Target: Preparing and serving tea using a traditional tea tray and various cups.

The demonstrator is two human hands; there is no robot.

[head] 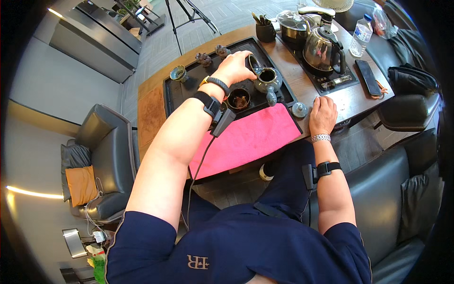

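My left hand (234, 69) grips a dark cup (254, 63) by its side. It is tipped over the uncovered mouth of a blue-grey side-handled teapot (271, 80), with clear liquid at its lip. Below my left wrist sits a dark bowl (239, 99) holding wet brown leaves. These vessels stand on a black tea tray (193, 90). My right hand (323, 113) rests palm down on the table edge, holding nothing, its fingers loosely side by side. Just left of it lies the teapot's lid (299, 109).
A pink towel (248, 136) drapes over the near table edge. Small figurines (204, 59) and a glazed cup (178, 73) stand farther back. On the right are a glass kettle (322, 49), a lidded pot (291, 26), a phone (367, 77) and a water bottle (361, 35).
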